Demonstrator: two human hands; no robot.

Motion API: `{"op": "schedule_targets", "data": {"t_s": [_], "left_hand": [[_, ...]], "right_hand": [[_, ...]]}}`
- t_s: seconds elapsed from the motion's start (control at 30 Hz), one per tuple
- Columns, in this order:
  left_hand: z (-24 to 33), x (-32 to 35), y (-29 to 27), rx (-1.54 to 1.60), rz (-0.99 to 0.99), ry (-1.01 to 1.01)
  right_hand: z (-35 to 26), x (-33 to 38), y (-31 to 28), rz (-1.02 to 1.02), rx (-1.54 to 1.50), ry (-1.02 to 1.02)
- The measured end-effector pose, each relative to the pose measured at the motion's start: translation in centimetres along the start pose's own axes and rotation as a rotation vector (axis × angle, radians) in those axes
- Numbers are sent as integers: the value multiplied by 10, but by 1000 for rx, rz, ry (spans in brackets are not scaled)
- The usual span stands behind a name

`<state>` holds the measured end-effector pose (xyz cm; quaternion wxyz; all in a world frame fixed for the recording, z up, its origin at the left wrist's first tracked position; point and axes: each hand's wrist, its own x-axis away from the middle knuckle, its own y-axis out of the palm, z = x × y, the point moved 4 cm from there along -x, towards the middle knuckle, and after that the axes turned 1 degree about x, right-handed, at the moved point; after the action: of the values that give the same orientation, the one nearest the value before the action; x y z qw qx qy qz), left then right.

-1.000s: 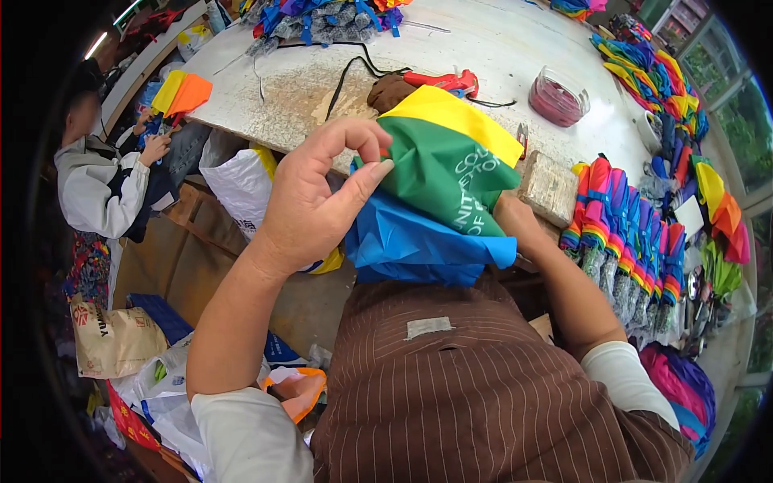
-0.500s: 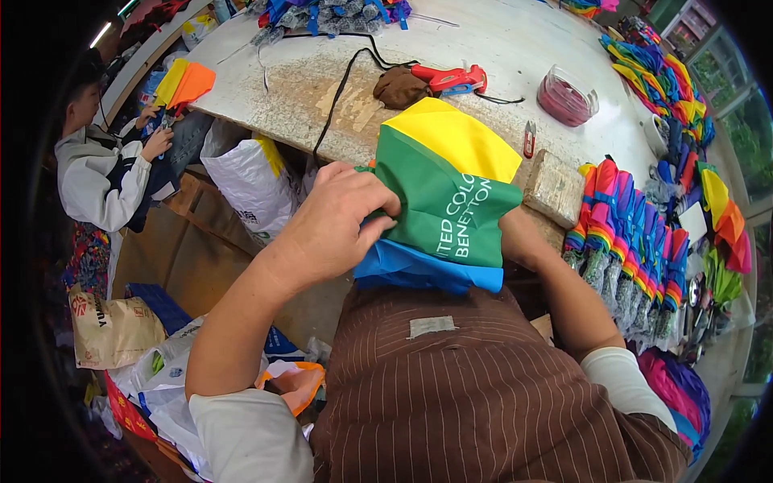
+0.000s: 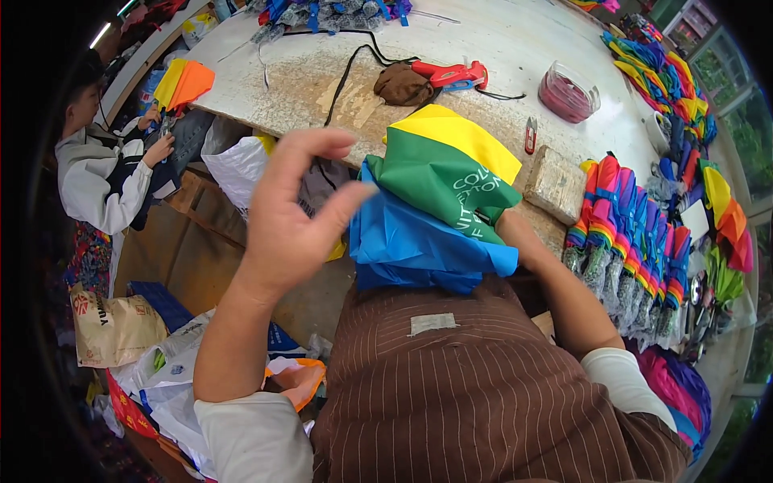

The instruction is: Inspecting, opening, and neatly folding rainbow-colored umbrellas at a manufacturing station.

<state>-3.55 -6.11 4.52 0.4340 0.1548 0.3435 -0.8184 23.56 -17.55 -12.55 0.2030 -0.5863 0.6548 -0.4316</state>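
In front of my apron is a loosely bunched umbrella (image 3: 427, 233) with yellow, green and blue panels; white lettering marks the green one. My right hand (image 3: 519, 237) grips it at the right side, its fingers mostly hidden by the cloth. My left hand (image 3: 298, 209) is raised just left of the blue panel, thumb and fingers apart, holding nothing. Beyond the umbrella, on the worn table edge, lie a brown cloth-like bundle (image 3: 403, 84) and a red-handled tool (image 3: 455, 75).
Small red snips (image 3: 530, 135) and a worn block (image 3: 555, 185) lie on the table (image 3: 491, 32) near a clear tub (image 3: 568, 92). Folded rainbow umbrellas (image 3: 620, 217) line the right. Bags (image 3: 121, 326) stand lower left. At far left a co-worker (image 3: 105, 177) handles yellow-orange cloth.
My left hand has let go of the umbrella and moved left, its fingers spreading. The blue panel now shows more, and the green panel has sagged and creased.
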Motion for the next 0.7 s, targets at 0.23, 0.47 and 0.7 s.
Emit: {"op": "schedule_targets", "data": {"t_s": [0.23, 0.47, 0.7], "left_hand": [[21, -1, 24, -127, -167, 343], [20, -2, 3, -101, 47, 151], [16, 39, 18, 354, -853, -197]], "right_hand": [[-13, 3, -2, -26, 169, -35], [-16, -1, -28, 147, -15, 51], [17, -15, -56, 430, 92, -199]]}}
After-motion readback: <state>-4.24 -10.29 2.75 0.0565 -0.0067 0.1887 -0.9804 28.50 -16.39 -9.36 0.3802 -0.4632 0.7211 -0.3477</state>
